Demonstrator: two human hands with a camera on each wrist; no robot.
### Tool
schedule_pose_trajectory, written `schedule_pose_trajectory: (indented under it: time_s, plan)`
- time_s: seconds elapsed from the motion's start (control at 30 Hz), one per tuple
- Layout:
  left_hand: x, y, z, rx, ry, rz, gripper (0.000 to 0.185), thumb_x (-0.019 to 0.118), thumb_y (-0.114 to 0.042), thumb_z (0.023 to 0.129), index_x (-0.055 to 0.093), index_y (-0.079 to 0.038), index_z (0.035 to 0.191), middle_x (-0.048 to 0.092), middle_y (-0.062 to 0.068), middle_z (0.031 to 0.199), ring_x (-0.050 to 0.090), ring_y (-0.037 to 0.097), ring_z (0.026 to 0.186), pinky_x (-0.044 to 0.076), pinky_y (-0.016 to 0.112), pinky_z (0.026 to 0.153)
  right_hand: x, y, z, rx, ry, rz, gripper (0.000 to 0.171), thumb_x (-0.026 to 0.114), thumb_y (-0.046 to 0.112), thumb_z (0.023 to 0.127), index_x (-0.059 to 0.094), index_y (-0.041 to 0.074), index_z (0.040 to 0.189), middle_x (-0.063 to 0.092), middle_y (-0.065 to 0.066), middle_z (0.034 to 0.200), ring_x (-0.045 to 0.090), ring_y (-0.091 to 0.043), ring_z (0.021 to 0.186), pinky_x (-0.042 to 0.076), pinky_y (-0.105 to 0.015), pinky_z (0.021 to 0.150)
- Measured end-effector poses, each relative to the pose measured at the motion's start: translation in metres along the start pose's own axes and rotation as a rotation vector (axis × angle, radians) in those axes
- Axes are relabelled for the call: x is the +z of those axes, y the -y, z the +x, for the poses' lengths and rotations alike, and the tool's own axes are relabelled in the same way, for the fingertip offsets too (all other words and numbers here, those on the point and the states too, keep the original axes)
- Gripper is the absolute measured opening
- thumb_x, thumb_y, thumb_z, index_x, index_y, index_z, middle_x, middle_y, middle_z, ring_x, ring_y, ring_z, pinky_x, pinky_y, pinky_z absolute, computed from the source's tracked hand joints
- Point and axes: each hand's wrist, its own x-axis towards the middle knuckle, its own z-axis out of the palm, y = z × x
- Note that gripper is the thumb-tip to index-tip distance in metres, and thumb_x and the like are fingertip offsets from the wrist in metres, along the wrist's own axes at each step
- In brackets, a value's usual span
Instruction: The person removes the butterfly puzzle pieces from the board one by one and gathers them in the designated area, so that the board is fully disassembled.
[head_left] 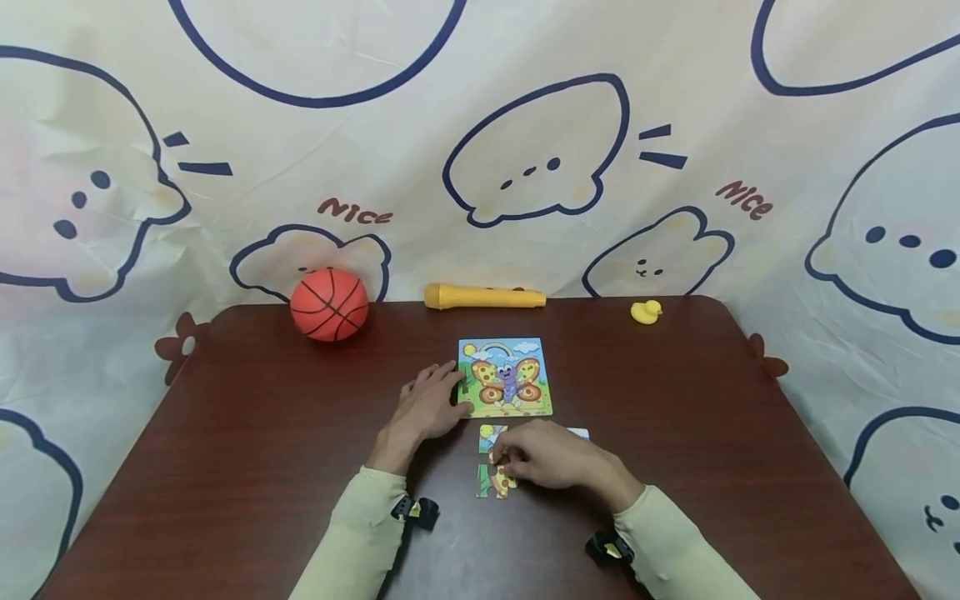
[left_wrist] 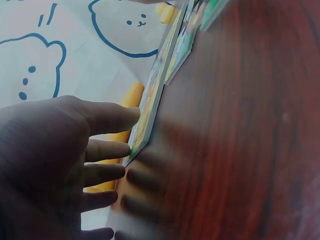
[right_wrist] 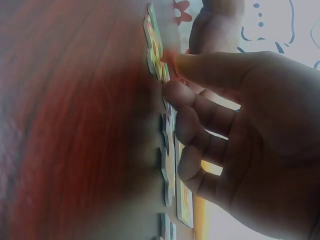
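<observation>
My left hand [head_left: 431, 402] rests at the left edge of a square picture board [head_left: 506, 379] with a butterfly on it. In the left wrist view its thumb [left_wrist: 117, 117] lies against the board's edge, the other fingers spread and fairly straight. Nearer to me, several jigsaw pieces [head_left: 483, 483] lie in an incomplete group. Over them is my right hand [head_left: 558, 457], fingers bent, thumb and index finger close together at the pieces. The right wrist view shows jigsaw pieces [right_wrist: 168, 165] edge-on beside the fingertips. Whether a piece is pinched is unclear; the hand hides part of the group.
Along the back edge of the brown table [head_left: 300, 467] are a red basketball [head_left: 330, 304], a yellow toy microphone [head_left: 485, 297] and a yellow rubber duck [head_left: 646, 312]. A printed cloth [head_left: 420, 150] hangs behind the table.
</observation>
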Motion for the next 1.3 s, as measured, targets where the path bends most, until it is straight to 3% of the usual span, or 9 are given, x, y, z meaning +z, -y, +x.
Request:
schedule_pose_trajectory:
  time_s: [0.33,0.6,0.87,1.13,1.3]
  plan:
    - [0.002,-0.002,-0.001,-0.01,0.002,0.044,0.059,0.061,-0.039,0.091,0.046,-0.019,0.145,0.032,0.003,0.158,0.025,0.031,0.147,0.024,0.058,0.113,-0.008,-0.019,0.0,0.019,-0.14,0.035,0.014,0.064,0.022,0.093,0.069,0.024,0.107,0.065,0.015,0.098,0.056,-0.001,0.087,0.051,-0.025,0.082]
    - [0.002,-0.001,-0.002,-0.018,0.01,0.042,0.06,0.061,-0.04,0.091,0.044,-0.019,0.146,0.03,0.003,0.159,0.023,0.03,0.148,0.023,0.057,0.114,-0.012,-0.039,0.003,0.113,-0.253,0.046,0.023,0.066,0.017,0.092,0.065,0.023,0.114,0.058,0.008,0.105,0.058,-0.006,0.092,0.052,-0.03,0.082]
    - [0.001,0.0,-0.002,-0.013,0.012,0.031,0.06,0.061,-0.041,0.091,0.045,-0.02,0.145,0.029,0.002,0.16,0.022,0.029,0.149,0.022,0.058,0.114,-0.014,-0.047,0.008,0.143,-0.285,0.038,0.027,0.066,0.019,0.092,0.065,0.019,0.119,0.057,0.001,0.112,0.057,-0.013,0.103,0.05,-0.038,0.092]
    - [0.001,0.0,-0.002,-0.022,0.013,0.031,0.06,0.06,-0.041,0.091,0.045,-0.02,0.145,0.028,0.002,0.16,0.021,0.029,0.149,0.021,0.057,0.115,-0.02,-0.051,0.018,0.163,-0.301,-0.038,0.031,0.066,0.021,0.091,0.064,0.017,0.122,0.058,0.0,0.111,0.056,-0.013,0.095,0.05,-0.036,0.085]
    - [0.003,-0.001,-0.001,-0.016,0.012,0.033,0.06,0.061,-0.041,0.091,0.045,-0.02,0.145,0.029,0.002,0.16,0.022,0.029,0.149,0.021,0.058,0.114,-0.023,-0.055,0.027,0.193,-0.29,-0.016,0.036,0.066,0.02,0.091,0.062,0.017,0.127,0.058,0.0,0.114,0.056,-0.011,0.095,0.051,-0.033,0.084]
